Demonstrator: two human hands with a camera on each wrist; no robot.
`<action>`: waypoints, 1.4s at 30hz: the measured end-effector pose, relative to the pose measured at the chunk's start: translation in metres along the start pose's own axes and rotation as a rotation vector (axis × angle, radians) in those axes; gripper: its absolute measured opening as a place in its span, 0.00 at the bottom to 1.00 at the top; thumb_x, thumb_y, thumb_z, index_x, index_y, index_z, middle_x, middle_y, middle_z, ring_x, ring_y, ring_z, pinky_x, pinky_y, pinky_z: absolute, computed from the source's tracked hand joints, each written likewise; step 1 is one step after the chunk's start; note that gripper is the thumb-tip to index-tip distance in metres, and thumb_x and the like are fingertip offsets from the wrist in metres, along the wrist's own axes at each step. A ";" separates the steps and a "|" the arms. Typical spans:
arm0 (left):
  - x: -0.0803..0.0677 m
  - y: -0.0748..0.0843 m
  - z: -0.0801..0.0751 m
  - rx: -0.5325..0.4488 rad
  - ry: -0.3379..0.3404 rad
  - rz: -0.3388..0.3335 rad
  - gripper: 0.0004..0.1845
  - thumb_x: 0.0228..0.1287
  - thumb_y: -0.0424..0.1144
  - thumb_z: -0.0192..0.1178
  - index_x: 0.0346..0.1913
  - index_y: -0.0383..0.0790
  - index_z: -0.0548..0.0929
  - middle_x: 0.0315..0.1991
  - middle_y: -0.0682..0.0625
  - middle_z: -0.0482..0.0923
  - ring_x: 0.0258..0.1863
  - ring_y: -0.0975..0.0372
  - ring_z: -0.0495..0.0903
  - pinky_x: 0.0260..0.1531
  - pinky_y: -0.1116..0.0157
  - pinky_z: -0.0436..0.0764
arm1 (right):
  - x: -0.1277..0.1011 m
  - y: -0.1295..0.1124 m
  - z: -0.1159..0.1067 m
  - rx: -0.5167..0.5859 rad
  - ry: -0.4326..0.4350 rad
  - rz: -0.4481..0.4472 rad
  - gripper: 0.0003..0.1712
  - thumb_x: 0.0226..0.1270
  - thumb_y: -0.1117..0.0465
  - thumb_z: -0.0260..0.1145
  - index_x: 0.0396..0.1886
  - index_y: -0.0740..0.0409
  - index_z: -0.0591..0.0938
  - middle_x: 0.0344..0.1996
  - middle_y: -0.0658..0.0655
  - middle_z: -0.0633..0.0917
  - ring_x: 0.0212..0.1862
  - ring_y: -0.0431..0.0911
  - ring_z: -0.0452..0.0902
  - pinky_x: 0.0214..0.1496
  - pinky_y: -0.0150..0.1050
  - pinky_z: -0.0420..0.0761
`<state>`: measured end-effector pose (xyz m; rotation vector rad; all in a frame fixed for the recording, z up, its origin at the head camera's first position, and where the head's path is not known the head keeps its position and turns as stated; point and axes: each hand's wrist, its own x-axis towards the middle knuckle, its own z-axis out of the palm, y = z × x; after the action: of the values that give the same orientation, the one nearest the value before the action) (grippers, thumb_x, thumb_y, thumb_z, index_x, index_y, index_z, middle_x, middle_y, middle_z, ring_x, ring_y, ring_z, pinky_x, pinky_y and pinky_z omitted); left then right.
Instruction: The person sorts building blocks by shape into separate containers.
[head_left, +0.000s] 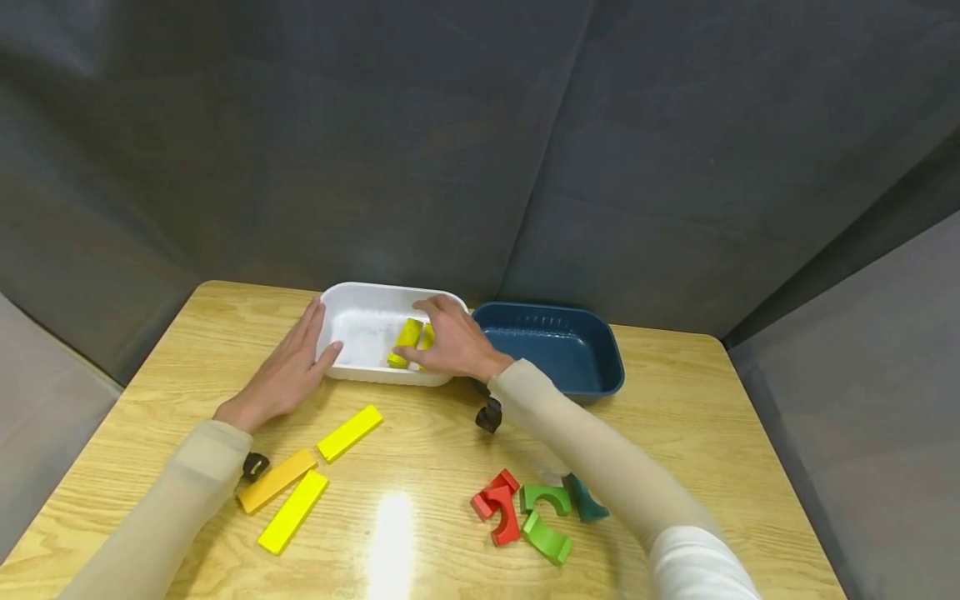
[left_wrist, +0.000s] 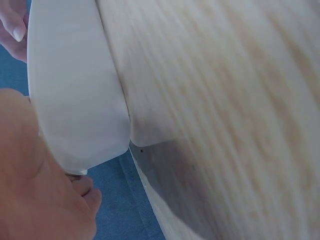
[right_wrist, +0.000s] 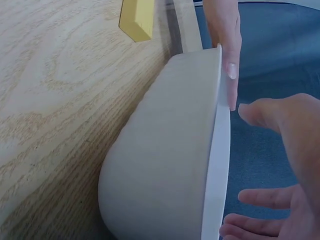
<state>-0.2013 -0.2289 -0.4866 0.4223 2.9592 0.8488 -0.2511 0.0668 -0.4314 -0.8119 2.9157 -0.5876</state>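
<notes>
A white tray (head_left: 360,292) stands at the back of the wooden table (head_left: 420,450); its outer wall fills the left wrist view (left_wrist: 75,100) and the right wrist view (right_wrist: 160,165). Two yellow blocks (head_left: 408,335) lie inside it. My left hand (head_left: 296,358) rests flat against the tray's left wall, fingers straight, thumb at the rim. My right hand (head_left: 450,342) hovers over the tray's right half just above the blocks. In the right wrist view its fingers (right_wrist: 280,145) are spread and hold nothing.
A dark blue tray (head_left: 555,350) stands right of the white one. Three yellow planks (head_left: 349,432) (head_left: 277,480) (head_left: 293,511) lie front left. Red (head_left: 498,508), green (head_left: 546,517) and teal (head_left: 588,502) arch pieces lie front right. Grey panels close in the table.
</notes>
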 end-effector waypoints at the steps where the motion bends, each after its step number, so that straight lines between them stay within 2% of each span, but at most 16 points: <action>1: 0.000 0.000 0.000 0.000 0.001 0.001 0.46 0.87 0.62 0.37 0.87 0.38 0.31 0.88 0.50 0.20 0.87 0.42 0.35 0.82 0.38 0.45 | 0.000 0.000 0.000 -0.007 0.001 0.005 0.48 0.68 0.35 0.72 0.79 0.56 0.73 0.77 0.61 0.71 0.73 0.55 0.71 0.72 0.52 0.78; 9: 0.000 0.002 -0.002 0.001 0.002 0.000 0.45 0.87 0.62 0.37 0.87 0.38 0.31 0.88 0.50 0.19 0.87 0.43 0.34 0.83 0.38 0.45 | -0.004 -0.001 -0.005 -0.026 0.008 -0.001 0.44 0.70 0.36 0.70 0.78 0.55 0.74 0.76 0.59 0.73 0.70 0.54 0.74 0.70 0.53 0.79; 23: -0.001 0.002 -0.001 -0.004 -0.014 -0.033 0.46 0.87 0.59 0.41 0.87 0.40 0.30 0.88 0.47 0.21 0.87 0.42 0.35 0.82 0.37 0.46 | -0.008 -0.001 -0.008 -0.014 0.008 -0.013 0.43 0.72 0.37 0.70 0.78 0.56 0.74 0.76 0.60 0.73 0.70 0.55 0.74 0.70 0.54 0.80; 34: 0.001 0.000 -0.001 0.005 -0.014 -0.029 0.46 0.87 0.63 0.38 0.87 0.40 0.30 0.88 0.50 0.19 0.87 0.42 0.36 0.82 0.37 0.46 | -0.013 -0.001 -0.011 0.000 0.022 -0.033 0.43 0.72 0.38 0.70 0.78 0.56 0.74 0.76 0.60 0.73 0.71 0.55 0.73 0.71 0.54 0.79; 42: 0.001 0.000 0.000 0.003 -0.016 -0.028 0.46 0.87 0.59 0.41 0.87 0.40 0.30 0.88 0.46 0.22 0.87 0.42 0.36 0.82 0.37 0.46 | -0.018 -0.002 -0.010 0.004 0.025 -0.042 0.43 0.72 0.38 0.71 0.77 0.56 0.74 0.75 0.59 0.73 0.70 0.54 0.74 0.69 0.53 0.80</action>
<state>-0.2018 -0.2285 -0.4865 0.3850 2.9447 0.8341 -0.2361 0.0782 -0.4222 -0.8732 2.9261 -0.6111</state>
